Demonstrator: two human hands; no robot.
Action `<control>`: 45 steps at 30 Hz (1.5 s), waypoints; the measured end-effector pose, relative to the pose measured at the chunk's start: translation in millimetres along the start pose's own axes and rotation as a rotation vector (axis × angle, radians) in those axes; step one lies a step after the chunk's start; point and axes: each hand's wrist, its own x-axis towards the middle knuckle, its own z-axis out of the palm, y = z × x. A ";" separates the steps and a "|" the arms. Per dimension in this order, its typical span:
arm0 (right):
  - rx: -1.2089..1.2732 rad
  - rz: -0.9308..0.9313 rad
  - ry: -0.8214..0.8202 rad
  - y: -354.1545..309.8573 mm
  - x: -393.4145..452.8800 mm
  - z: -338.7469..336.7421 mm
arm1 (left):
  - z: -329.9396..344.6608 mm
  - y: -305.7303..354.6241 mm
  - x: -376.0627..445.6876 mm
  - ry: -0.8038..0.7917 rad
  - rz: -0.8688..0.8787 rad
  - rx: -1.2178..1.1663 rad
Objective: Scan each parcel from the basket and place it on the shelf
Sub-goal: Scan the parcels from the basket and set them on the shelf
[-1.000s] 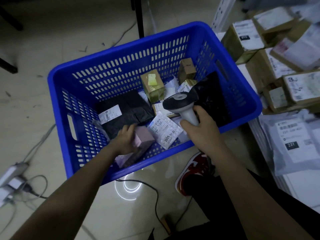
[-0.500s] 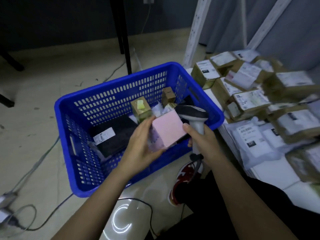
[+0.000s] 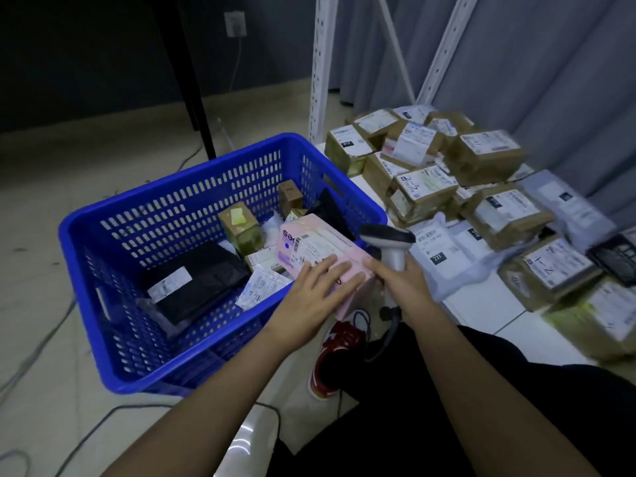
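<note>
My left hand point(image 3: 315, 297) holds a pink parcel point(image 3: 311, 247) above the near right corner of the blue basket point(image 3: 113, 325), fingers laid over its top, white label side facing up. My right hand point(image 3: 402, 285) grips the handle of a grey barcode scanner point(image 3: 389, 241) just right of the parcel, and one finger touches the parcel's edge. Inside the basket lie a black bag with a label point(image 3: 196, 284), a green-brown box point(image 3: 239, 228), a small brown box point(image 3: 290, 196) and flat white packets. The low white shelf point(image 3: 481, 304) on the right carries several brown boxes and grey bags.
White shelf uprights point(image 3: 318, 63) rise behind the basket. A black table leg point(image 3: 191, 80) stands further back. Cables trail across the floor at left and front. My red shoe point(image 3: 339, 352) and dark trouser leg sit below the hands.
The pink parcel has come up out of the basket and been turned so its label faces up. The view has lifted toward the shelf.
</note>
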 end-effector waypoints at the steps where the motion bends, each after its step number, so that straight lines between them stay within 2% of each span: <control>1: -0.012 0.020 -0.002 4.4 1.7 -1.9 | 1.7 -1.7 -2.0 -0.004 0.017 -0.015; 4: -0.030 0.074 -0.003 20.3 9.4 -6.1 | 4.2 -11.5 -8.7 0.011 -0.015 -0.160; 7: -0.022 0.075 0.020 25.5 14.3 -1.3 | 1.1 -18.5 -11.0 0.022 -0.160 -0.408; 11: 0.006 0.044 0.016 28.5 17.1 13.4 | -12.7 -10.7 4.6 0.182 -0.637 -1.013; 13: -0.014 0.046 0.009 29.1 19.0 16.9 | -9.9 -12.4 13.1 0.211 -0.859 -1.171; 17: -0.017 0.036 -0.016 29.2 23.3 16.8 | 1.8 -20.4 24.0 0.071 -1.030 -1.254; 23: 0.015 0.064 -0.053 26.4 23.6 16.0 | 1.0 -25.5 36.5 0.082 -1.154 -1.386; 25: 0.015 0.057 -0.050 27.4 24.1 15.0 | -1.7 -25.8 37.2 0.117 -1.163 -1.390; 28: -0.010 0.038 -0.033 24.5 24.3 16.1 | -18.2 -27.5 38.8 0.271 -1.089 -1.300; 31: 0.037 -0.002 -0.046 13.9 22.6 19.0 | -40.3 -45.6 38.0 0.358 -0.905 -0.990; 35: 0.067 -0.048 -0.099 4.3 17.4 19.0 | -65.9 -62.4 32.6 0.231 -0.731 -0.394; 37: 0.058 -0.084 -0.107 2.2 14.5 19.0 | -68.3 -65.8 26.8 0.127 -0.693 -0.227; 41: 0.040 -0.131 -0.103 -3.2 10.3 18.5 | -57.3 -70.9 12.7 -0.027 -0.727 -0.159; 45: 0.091 -0.139 -0.158 -9.4 6.5 20.0 | -49.9 -67.5 9.3 0.113 -0.863 -0.290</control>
